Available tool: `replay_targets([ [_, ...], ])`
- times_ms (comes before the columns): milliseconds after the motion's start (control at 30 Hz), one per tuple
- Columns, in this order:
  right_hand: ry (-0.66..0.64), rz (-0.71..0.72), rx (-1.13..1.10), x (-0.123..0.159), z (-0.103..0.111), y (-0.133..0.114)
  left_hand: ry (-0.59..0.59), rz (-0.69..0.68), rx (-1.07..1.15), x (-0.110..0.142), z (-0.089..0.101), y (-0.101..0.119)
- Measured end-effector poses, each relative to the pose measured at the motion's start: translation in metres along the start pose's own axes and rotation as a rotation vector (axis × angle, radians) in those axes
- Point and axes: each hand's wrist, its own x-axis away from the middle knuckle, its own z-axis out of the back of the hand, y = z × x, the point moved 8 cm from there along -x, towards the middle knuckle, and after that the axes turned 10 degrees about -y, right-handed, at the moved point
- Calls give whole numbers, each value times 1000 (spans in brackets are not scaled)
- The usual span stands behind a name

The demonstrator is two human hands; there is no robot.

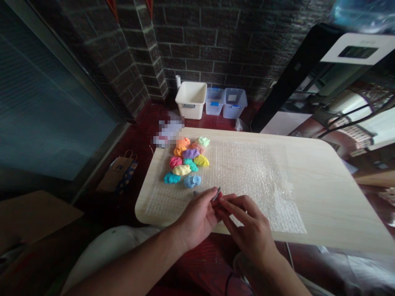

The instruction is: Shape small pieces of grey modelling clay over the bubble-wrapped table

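My left hand (197, 216) and my right hand (248, 224) meet at the near edge of a pale wooden table (324, 197). Together their fingertips pinch a small grey piece of clay (217, 193). Several coloured clay lumps (188, 160) lie in a cluster on the table's left part, just beyond my left hand: blue, teal, yellow, pink, purple, orange and green ones. They rest on a sheet of bubble wrap (253, 172) that covers the table's middle.
A white bin (191, 98) and two clear lidded boxes (226, 102) stand on the floor by the brick wall. A paper bag (119, 172) leans on the floor at the table's left. A black-and-white machine (327, 61) rises at right.
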Motion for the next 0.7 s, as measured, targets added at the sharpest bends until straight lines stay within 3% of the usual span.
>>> replay_targets([
  [200, -69, 15, -36, -1, -8, 1, -1, -1, -14, -1, 6, -3],
  [300, -40, -67, -83, 0, -2, 8, -65, -60, -87, -1, 4, 2],
  [500, 93, -383, -485, 6, 13, 46, -142, -282, -503, 4, -7, 22],
  [700, 142, -480, -765, 8, 10, 63, -153, -361, -798, 4, -10, 29],
])
